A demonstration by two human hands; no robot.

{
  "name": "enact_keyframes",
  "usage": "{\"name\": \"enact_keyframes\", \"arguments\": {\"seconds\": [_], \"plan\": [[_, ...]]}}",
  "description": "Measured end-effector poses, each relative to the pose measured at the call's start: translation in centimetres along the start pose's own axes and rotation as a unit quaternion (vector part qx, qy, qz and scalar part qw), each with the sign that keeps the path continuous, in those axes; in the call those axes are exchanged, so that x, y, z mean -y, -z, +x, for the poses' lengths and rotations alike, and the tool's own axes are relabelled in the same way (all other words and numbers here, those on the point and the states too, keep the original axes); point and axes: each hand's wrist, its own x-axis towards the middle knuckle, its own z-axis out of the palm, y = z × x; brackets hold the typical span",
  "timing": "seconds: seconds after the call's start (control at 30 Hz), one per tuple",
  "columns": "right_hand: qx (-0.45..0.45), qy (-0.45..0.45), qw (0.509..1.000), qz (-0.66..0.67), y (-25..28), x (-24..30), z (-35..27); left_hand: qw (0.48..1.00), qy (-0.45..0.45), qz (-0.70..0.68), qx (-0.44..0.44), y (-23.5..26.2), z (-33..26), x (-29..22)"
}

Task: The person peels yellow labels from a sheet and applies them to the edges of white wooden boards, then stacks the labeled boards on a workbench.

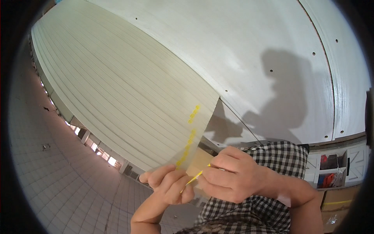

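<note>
In front of my body, a narrow yellow strip (196,176) runs between my two hands. My left hand (168,185) pinches its lower end, with the fingers curled in. Around its upper end my right hand (233,175) is closed, and a small thin piece shows between those fingers, too small to name. Just beyond my left hand lies the near corner of a long cream sheet with many parallel lines (128,82). Yellow marks (191,138) run along that sheet's end. Whether the strip is joined to the sheet I cannot tell.
The sheet lies on a large white table (241,39) with small holes and seams, crossed by my shadow. To the left is a tiled floor (78,187). Cardboard boxes (339,199) and a white shelf (331,171) with red and dark items stand at the right.
</note>
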Motion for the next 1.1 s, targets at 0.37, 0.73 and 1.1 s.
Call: {"name": "enact_keyframes", "arguments": {"seconds": [0.37,0.73,1.1], "plan": [[-0.102,-0.515,0.796,0.301,-4.1,-9.1,-0.8,0.999,-0.002,0.011,0.040,0.3,0.0,-0.4],[-0.115,-0.545,0.765,0.323,-4.6,-9.0,0.1,0.998,-0.009,0.022,0.064,0.8,-0.6,-0.4],[-0.129,-0.534,0.783,0.294,-4.6,-8.9,0.5,0.997,-0.012,0.015,0.076,1.1,-0.7,-0.6]]}}
